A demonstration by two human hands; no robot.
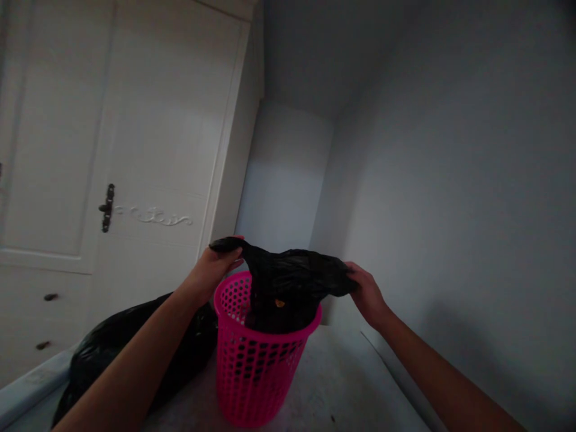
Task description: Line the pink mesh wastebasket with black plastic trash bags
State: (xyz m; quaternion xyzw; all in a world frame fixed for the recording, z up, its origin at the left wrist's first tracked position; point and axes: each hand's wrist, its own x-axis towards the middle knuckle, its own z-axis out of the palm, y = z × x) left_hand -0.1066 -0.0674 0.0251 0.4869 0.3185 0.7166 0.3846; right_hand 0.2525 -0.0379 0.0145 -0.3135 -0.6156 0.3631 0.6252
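The left hand [210,275] and right hand [368,295] are pinching opposite ends of a black bag [290,273], which is hanging between them into the pink basket [254,399] below. Pulling too hard could be tearing it; lifting unevenly, tipping the basket.

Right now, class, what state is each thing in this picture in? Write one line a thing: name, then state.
Pink basket, upright, open-topped
Left hand, closed on the held black bag
Right hand, closed on that bag's other side
Held black bag, stretched between both hands, lower part inside the basket
Second black bag, lying left of the basket
Wardrobe doors, shut
Drawers, shut
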